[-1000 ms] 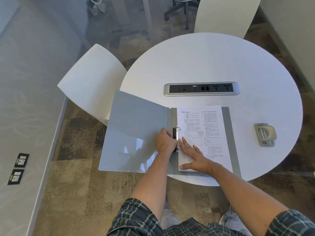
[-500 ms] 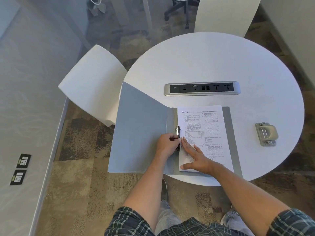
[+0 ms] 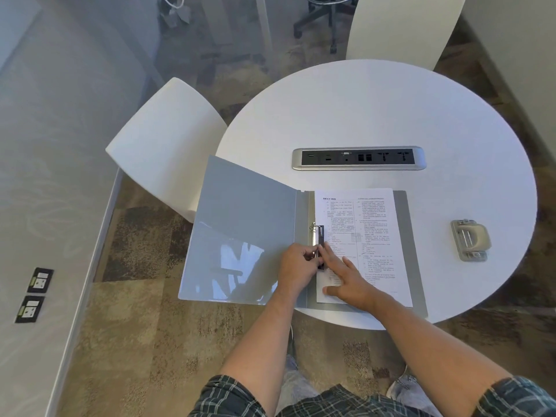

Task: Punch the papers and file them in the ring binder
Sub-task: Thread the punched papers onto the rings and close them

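Note:
A grey ring binder [image 3: 240, 236] lies open at the near edge of the round white table [image 3: 376, 115], its left cover hanging past the table's rim. Printed papers [image 3: 370, 230] rest on its right half, threaded on the ring mechanism [image 3: 317, 233]. My left hand [image 3: 296, 266] pinches the lower end of the ring mechanism. My right hand [image 3: 349, 278] lies flat with fingers spread on the lower left of the papers, right beside the mechanism. A grey hole punch [image 3: 469, 239] sits apart on the table to the right.
A silver power and socket strip [image 3: 358, 158] is set into the table's middle. One white chair [image 3: 165, 145] stands to the left under the binder's cover, another [image 3: 400, 28] at the far side. Carpet lies below.
The binder's left cover tilted up half a second ago and has dropped back flatter. My left hand shifted right onto the ring mechanism. My right hand stayed on the papers.

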A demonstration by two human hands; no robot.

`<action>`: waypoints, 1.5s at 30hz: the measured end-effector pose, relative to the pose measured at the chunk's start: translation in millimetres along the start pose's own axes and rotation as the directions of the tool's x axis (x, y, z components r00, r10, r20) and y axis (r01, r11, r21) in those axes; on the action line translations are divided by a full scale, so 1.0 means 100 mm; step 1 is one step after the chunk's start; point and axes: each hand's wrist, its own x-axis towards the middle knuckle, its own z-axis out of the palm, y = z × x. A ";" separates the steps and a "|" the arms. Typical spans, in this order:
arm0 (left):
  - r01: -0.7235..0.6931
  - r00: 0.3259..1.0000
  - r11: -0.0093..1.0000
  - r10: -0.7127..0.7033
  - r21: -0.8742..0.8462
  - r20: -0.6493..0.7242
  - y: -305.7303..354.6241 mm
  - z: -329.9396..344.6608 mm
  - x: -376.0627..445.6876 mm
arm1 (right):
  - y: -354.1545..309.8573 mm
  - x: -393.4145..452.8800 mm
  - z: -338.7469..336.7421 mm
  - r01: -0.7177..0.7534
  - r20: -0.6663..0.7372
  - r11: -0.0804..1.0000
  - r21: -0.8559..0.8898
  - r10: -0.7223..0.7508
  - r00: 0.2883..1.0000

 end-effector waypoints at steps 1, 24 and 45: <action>0.008 1.000 1.000 -0.008 0.014 -0.007 0.02 0.00 -0.01 | 0.01 0.01 0.02 -0.003 -0.006 1.000 -0.017 0.003 1.000; 0.119 0.991 0.966 -0.101 0.230 -0.088 0.15 -0.10 0.02 | -0.25 0.16 -0.16 -0.036 -0.184 0.786 -0.617 -0.100 0.978; 0.190 0.982 0.976 -0.190 0.105 -0.006 0.14 -0.14 0.08 | -0.20 0.21 -0.03 -0.162 -0.300 0.918 -0.362 0.050 0.953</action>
